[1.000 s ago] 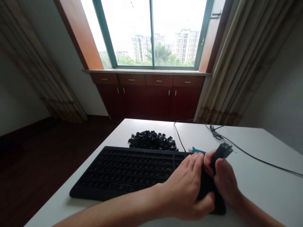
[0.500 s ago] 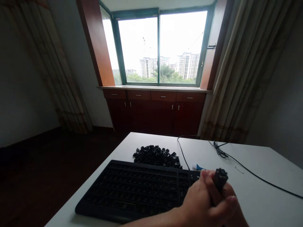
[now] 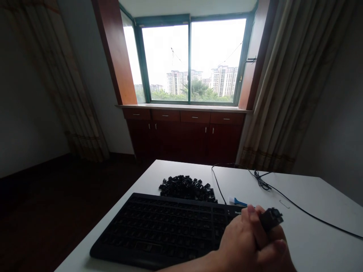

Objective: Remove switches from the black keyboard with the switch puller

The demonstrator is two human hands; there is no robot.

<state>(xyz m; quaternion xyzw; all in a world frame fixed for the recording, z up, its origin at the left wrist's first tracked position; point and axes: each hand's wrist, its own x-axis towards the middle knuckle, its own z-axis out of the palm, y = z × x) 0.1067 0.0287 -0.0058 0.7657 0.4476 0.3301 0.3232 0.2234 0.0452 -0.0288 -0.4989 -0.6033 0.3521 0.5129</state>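
Note:
My left hand (image 3: 241,240) reaches in from the bottom and is closed over the right end of the black keyboard (image 3: 159,226). My right hand (image 3: 279,236) is pressed against it from behind, mostly covered by it. Between the fingers of both hands sticks out a dark keycap (image 3: 272,218), its hollow, notched end pointing right. Which fingers bear it is partly hidden. The keyboard lies flat with its keycaps off, showing rows of dark sockets. Behind it on the table lies a heap of loose black keycaps (image 3: 187,188).
A small blue brush (image 3: 238,201) lies behind the keyboard, near my hands. A black cable (image 3: 300,214) with a bundled loop crosses the white table (image 3: 320,241). A thin bent wire (image 3: 284,204) lies beside it. Beyond stand a wooden cabinet (image 3: 181,138) and a window.
The keycap has tipped from nearly upright over to the right between my fingers. My hands have shifted slightly right and down. The view has moved a little.

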